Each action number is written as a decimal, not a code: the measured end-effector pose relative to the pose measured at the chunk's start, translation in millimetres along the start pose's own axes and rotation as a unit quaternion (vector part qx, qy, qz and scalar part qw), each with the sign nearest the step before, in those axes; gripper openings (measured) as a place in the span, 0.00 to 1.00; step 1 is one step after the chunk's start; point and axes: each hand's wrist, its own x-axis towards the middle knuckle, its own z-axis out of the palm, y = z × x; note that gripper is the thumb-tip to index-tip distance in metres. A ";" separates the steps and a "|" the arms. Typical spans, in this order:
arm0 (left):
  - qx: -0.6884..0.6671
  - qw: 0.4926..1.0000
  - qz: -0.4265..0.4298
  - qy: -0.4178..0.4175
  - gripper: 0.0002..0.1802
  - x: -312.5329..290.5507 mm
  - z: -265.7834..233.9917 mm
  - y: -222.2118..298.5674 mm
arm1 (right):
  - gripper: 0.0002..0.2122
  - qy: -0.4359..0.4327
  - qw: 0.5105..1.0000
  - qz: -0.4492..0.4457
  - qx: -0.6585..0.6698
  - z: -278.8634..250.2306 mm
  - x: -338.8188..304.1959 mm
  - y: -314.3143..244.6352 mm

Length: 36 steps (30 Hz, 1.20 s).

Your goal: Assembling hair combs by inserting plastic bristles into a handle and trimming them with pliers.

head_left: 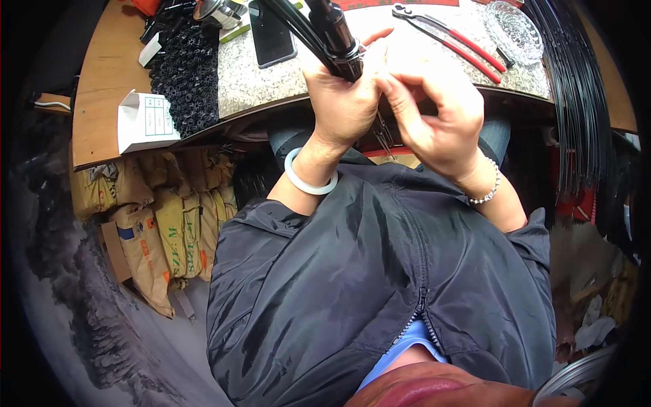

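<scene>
Wrapped in the snug grip of the left hand [339, 108], at the near edge of the table [102, 68]: a bundle of dark rods [334, 37], slender and glossy, with a ringed collar; upper end cut off by the frame, section inside the fist hidden. Close beside, right hand [442, 115], fingers curled, thumb and forefinger almost meeting; pinched contents, if any, impossible to tell. Below, between the wrists: thin metallic strands [384, 139], partly hidden, link to the bundle unclear. Beyond, on a speckled, stone-like slab [237, 88]: smooth black phone [271, 39], partly covered by the rods; red-handled pliers [468, 51]; faceted clear glass dish [513, 32]. At left, small ridged black pieces [186, 81], heaped, individual shapes hard to separate; at right, long, flexible-looking black strips [576, 102], drooping over the edge.
</scene>
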 end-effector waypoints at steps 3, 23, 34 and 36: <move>-0.005 0.999 0.048 0.001 0.10 -1.5 -1.7 3.6 | 0.05 0.018 0.999 -0.035 -0.011 -1.7 8.1 -3.4; -0.130 0.987 -0.099 -0.006 0.13 5.8 -24.8 30.7 | 0.10 -0.188 0.905 0.103 -0.368 -54.3 -26.1 123.9; -0.046 0.995 -0.092 0.021 0.15 3.7 -26.1 8.4 | 0.17 -0.220 0.905 -0.092 -0.353 -87.7 13.1 -11.5; -0.054 0.995 -0.077 0.018 0.15 2.9 -24.0 8.7 | 0.16 -0.219 0.901 -0.103 -0.361 -86.5 13.0 -14.4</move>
